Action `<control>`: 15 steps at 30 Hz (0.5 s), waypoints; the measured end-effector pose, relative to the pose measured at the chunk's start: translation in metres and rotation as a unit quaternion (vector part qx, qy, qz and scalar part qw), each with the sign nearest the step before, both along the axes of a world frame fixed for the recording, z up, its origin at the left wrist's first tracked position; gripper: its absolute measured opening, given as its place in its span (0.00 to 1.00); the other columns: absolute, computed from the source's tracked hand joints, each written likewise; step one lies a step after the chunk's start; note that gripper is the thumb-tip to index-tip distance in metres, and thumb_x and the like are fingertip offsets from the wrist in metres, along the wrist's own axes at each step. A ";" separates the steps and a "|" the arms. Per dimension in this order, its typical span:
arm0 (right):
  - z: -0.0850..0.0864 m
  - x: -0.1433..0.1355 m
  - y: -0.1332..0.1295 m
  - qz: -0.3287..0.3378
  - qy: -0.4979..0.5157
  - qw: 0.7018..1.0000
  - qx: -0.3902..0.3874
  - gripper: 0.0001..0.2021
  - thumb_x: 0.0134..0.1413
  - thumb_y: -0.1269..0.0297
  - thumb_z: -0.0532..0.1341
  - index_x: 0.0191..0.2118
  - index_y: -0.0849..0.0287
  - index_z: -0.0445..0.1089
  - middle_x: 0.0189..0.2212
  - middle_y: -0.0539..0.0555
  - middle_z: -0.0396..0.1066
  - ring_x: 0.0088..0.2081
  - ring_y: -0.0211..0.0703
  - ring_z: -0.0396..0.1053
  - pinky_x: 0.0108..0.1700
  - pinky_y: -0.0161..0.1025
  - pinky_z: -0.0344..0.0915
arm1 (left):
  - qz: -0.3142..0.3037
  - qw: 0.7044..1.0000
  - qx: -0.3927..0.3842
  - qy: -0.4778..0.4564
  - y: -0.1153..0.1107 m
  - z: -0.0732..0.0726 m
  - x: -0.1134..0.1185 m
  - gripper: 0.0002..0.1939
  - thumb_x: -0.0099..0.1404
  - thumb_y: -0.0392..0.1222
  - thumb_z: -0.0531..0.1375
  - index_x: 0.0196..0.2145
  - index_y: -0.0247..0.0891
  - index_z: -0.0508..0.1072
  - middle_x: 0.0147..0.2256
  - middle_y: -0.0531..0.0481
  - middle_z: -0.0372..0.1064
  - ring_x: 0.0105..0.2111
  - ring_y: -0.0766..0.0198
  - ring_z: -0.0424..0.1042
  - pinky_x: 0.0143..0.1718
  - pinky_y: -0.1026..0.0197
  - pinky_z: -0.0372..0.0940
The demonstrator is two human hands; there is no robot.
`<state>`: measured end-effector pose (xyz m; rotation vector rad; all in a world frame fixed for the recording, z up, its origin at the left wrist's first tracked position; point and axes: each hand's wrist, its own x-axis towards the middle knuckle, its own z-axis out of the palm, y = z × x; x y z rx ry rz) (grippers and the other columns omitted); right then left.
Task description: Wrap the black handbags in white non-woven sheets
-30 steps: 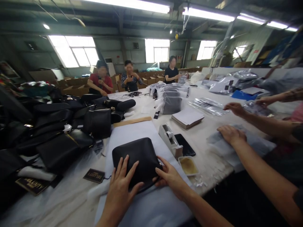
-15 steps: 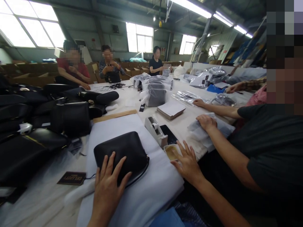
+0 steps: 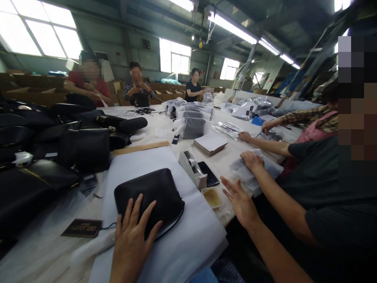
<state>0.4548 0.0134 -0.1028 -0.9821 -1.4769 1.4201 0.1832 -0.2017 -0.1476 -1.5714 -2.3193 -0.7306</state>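
Note:
A black handbag (image 3: 150, 186) lies flat on a stack of white tissue paper (image 3: 194, 236). My left hand (image 3: 135, 228) rests on its front with the fingers spread, pressing nothing between them. From the bag's left side a cord runs to a dark brand tag (image 3: 81, 228). My right hand (image 3: 241, 202) is raised in the air, fingers apart and holding nothing. Just left of it sits a small square dish (image 3: 212, 197) with a yellowish pad inside. Behind the dish stand a tape dispenser (image 3: 192, 169) and a dark phone (image 3: 208, 174).
Black handbags (image 3: 85, 149) are heaped along the left. Wrapped bags (image 3: 193, 122) stand in a row mid-table, near a stack of white cards (image 3: 210, 143). At right, a co-worker's hands (image 3: 252, 160) work on a plastic-wrapped package (image 3: 259, 171). Other people sit across the table.
My right hand has lifted off the small dish and moved right. My left hand stays on the handbag. Across the table, the person in red has drawn an arm back.

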 end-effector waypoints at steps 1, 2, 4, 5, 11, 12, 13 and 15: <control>0.010 -0.002 -0.003 0.005 0.089 0.993 -0.081 0.27 0.62 0.39 0.50 0.49 0.52 0.76 0.59 0.54 0.67 0.64 0.51 0.59 0.63 0.54 0.58 | -0.002 1.000 0.006 -0.001 0.000 -0.002 -0.001 0.26 0.68 0.51 0.55 0.63 0.49 0.63 0.69 0.44 0.47 0.68 0.41 0.44 0.61 0.30 0.50; 0.019 -0.006 -0.006 0.018 0.154 0.977 -0.149 0.25 0.62 0.40 0.52 0.47 0.52 0.76 0.57 0.54 0.69 0.61 0.49 0.62 0.61 0.50 0.63 | -0.004 1.000 0.013 -0.002 0.001 -0.004 -0.002 0.26 0.68 0.51 0.55 0.63 0.49 0.62 0.69 0.44 0.47 0.68 0.41 0.44 0.61 0.30 0.50; 0.032 -0.017 -0.011 0.042 0.217 0.947 -0.231 0.18 0.59 0.46 0.61 0.45 0.53 0.76 0.52 0.53 0.73 0.55 0.44 0.68 0.54 0.41 0.69 | -0.007 1.000 0.026 -0.005 0.001 -0.007 -0.004 0.27 0.68 0.51 0.55 0.63 0.50 0.61 0.69 0.44 0.47 0.68 0.40 0.44 0.61 0.29 0.49; 0.036 -0.024 -0.014 0.043 0.229 0.941 -0.244 0.15 0.56 0.50 0.65 0.44 0.53 0.76 0.49 0.51 0.75 0.51 0.41 0.71 0.50 0.36 0.71 | -0.010 0.999 0.030 -0.005 0.001 -0.009 -0.005 0.27 0.68 0.51 0.55 0.63 0.51 0.61 0.69 0.44 0.47 0.68 0.40 0.44 0.61 0.29 0.49; 0.044 -0.094 -0.002 0.094 0.125 0.981 -0.113 0.11 0.42 0.60 0.75 0.29 0.58 0.75 0.25 0.47 0.72 0.26 0.31 0.67 0.29 0.28 0.66 | -0.002 0.999 0.027 0.044 -0.001 -0.012 -0.005 0.28 0.67 0.49 0.57 0.63 0.52 0.61 0.69 0.44 0.47 0.67 0.40 0.49 0.58 0.32 0.56; 0.046 -0.110 0.005 0.108 0.089 0.987 -0.072 0.12 0.42 0.59 0.75 0.29 0.59 0.75 0.23 0.48 0.72 0.25 0.32 0.67 0.28 0.29 0.65 | 0.005 0.998 0.024 0.061 -0.001 -0.012 -0.005 0.28 0.67 0.48 0.57 0.64 0.52 0.61 0.69 0.44 0.47 0.66 0.40 0.50 0.57 0.33 0.57; 0.047 -0.127 0.013 0.121 0.055 0.991 -0.028 0.13 0.42 0.57 0.75 0.29 0.60 0.75 0.23 0.49 0.73 0.25 0.33 0.67 0.28 0.31 0.66 | 0.012 0.997 0.020 0.078 -0.001 -0.012 -0.005 0.29 0.66 0.47 0.58 0.64 0.52 0.61 0.69 0.45 0.47 0.66 0.41 0.51 0.57 0.34 0.59; 0.049 -0.163 0.030 0.155 -0.002 0.986 0.059 0.14 0.44 0.54 0.73 0.31 0.60 0.77 0.24 0.51 0.75 0.26 0.37 0.70 0.29 0.34 0.68 | 0.025 0.994 0.014 0.109 -0.001 -0.011 -0.006 0.30 0.66 0.46 0.59 0.64 0.52 0.60 0.68 0.45 0.48 0.66 0.42 0.52 0.56 0.37 0.61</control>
